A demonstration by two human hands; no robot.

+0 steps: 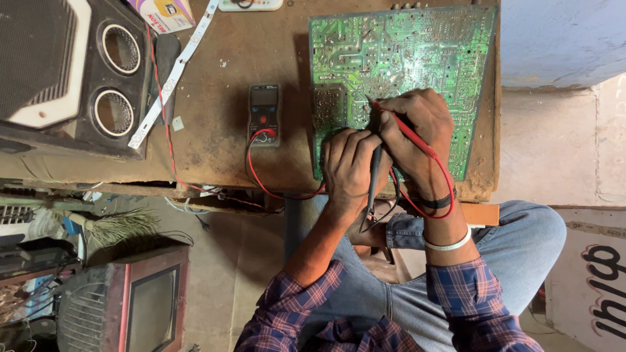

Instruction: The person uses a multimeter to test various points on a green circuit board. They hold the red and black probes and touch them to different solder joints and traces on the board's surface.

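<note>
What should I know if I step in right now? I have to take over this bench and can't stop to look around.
Left hand: shut on the black probe, tip down on the green circuit board.
Right hand: shut on the red probe, tip on the board's lower left area.
Multimeter lies left of the board on the brown table; both leads are plugged in.
Done: meter wired, both probes placed on the solder side.
Left: its display is too small to tell any reading.
</note>
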